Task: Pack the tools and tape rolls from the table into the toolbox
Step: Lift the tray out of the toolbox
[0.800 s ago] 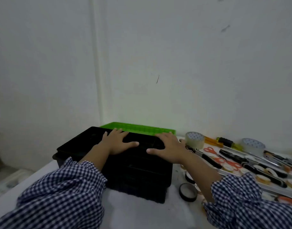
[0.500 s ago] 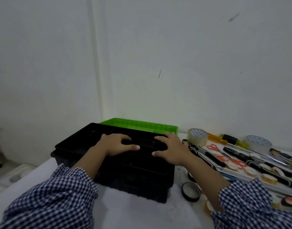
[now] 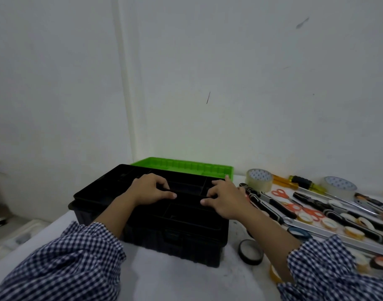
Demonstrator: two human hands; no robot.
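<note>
The left grip and the right grip are both closed on the middle bar of the tray. On each, the fingers curl over the far side of the bar and the thumb lies along its near side. The two grips are apart on the bar, with a bare stretch of it between the thumbs. The tray is black, divided into compartments, and sits in the top of the toolbox. Whether it is fully seated or raised slightly, I cannot tell.

The toolbox stands on the table, a black body with its green lid laid open behind it, near the wall. Checked sleeves cover both forearms.

The tools and tape rolls lie on the table to the right of the toolbox, none inside it. A clear tape roll stands nearest the lid, and a second clear roll is further right. Between them lies a yellow-and-black screwdriver. Orange scissors lie just in front, among dark-handled tools and small tape rolls too blurred to tell apart. A black tape roll lies flat just beside the toolbox's near right corner, under the right forearm.
</note>
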